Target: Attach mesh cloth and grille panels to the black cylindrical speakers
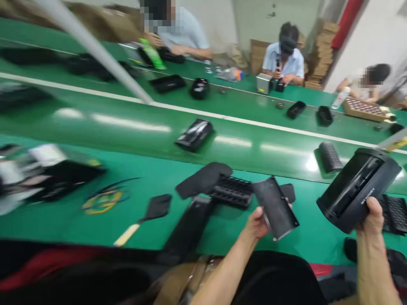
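One curved panel (276, 209), L hand (258, 224), cylinder (356, 192), R hand (371, 220), prob. plastic

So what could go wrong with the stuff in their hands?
The right hand alone holds the bulky black casing near its lower end, so it might slip and drop. The left hand holds a flat black panel near a ribbed black part; the two could bump and maybe get scratched.

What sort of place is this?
Probably a factory assembly line: the right hand holds a black casing, more black parts lie along the long green surface, and people are working across it.
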`<state>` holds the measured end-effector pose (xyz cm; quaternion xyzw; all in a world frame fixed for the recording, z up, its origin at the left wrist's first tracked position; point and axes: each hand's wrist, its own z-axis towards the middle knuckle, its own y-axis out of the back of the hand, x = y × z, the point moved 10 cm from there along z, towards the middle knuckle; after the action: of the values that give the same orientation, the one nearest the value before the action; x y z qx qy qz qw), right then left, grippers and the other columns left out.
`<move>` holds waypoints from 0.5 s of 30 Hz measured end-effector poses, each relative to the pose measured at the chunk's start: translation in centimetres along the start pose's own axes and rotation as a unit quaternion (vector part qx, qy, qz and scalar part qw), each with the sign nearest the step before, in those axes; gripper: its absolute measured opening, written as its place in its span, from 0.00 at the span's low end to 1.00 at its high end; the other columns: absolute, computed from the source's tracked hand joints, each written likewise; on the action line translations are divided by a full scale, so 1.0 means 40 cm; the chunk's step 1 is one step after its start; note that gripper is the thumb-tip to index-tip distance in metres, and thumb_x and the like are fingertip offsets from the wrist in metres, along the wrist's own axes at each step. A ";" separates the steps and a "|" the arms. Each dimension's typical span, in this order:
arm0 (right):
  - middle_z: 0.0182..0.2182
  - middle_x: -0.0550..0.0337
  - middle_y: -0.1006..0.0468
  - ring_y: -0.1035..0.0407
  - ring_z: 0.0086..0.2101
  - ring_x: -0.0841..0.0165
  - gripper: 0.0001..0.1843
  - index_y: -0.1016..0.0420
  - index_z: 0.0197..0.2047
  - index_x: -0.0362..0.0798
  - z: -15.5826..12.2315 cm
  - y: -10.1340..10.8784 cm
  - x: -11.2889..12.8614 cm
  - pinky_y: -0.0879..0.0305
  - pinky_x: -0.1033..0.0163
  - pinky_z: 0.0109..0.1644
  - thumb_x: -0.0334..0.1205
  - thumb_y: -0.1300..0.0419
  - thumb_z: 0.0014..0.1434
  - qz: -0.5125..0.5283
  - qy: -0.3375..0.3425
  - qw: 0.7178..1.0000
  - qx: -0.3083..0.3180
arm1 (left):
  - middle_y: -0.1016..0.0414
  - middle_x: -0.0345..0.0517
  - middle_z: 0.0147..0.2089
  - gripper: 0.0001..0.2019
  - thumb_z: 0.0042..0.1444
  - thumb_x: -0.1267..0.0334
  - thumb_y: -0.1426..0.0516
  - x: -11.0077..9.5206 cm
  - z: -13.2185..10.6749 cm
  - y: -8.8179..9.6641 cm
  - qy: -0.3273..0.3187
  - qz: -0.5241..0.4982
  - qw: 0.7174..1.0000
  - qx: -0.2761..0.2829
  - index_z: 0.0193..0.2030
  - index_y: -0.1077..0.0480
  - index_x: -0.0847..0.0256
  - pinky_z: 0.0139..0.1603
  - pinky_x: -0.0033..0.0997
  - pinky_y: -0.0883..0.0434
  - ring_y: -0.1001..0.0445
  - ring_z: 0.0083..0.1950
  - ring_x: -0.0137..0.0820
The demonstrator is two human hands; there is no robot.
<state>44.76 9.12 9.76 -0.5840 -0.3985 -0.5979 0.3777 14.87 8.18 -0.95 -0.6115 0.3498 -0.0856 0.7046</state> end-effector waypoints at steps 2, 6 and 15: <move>0.55 0.46 0.19 0.20 0.46 0.48 0.52 0.42 0.78 0.53 -0.009 -0.082 -0.022 0.21 0.48 0.46 0.65 0.34 0.58 -0.073 -0.053 0.991 0.100 | 0.23 0.66 0.66 0.47 0.47 0.35 0.30 0.001 0.028 -0.006 -0.010 0.021 1.000 -0.016 0.67 0.27 0.66 0.71 0.61 0.32 0.29 0.71 0.62; 0.63 0.45 0.23 0.20 0.50 0.50 0.60 0.61 0.83 0.57 -0.027 -0.234 0.029 0.22 0.47 0.53 0.64 0.33 0.60 -0.227 -0.084 0.931 0.272 | 0.22 0.64 0.65 0.38 0.48 0.44 0.27 0.018 0.063 0.006 -0.050 0.031 0.997 -0.048 0.63 0.24 0.64 0.63 0.55 0.25 0.23 0.65 0.60; 0.73 0.47 0.34 0.29 0.63 0.44 0.55 0.56 0.83 0.59 -0.040 -0.402 0.093 0.34 0.37 0.67 0.64 0.37 0.62 -0.422 0.037 0.850 0.313 | 0.16 0.55 0.54 0.38 0.44 0.50 0.23 0.063 0.127 -0.026 -0.076 -0.002 0.996 -0.041 0.61 0.23 0.61 0.56 0.39 0.24 0.17 0.55 0.47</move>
<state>29.24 14.07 12.89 -0.1878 -0.7581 -0.5647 0.2666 20.10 10.61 -0.93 -0.6452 0.2969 -0.0255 0.7035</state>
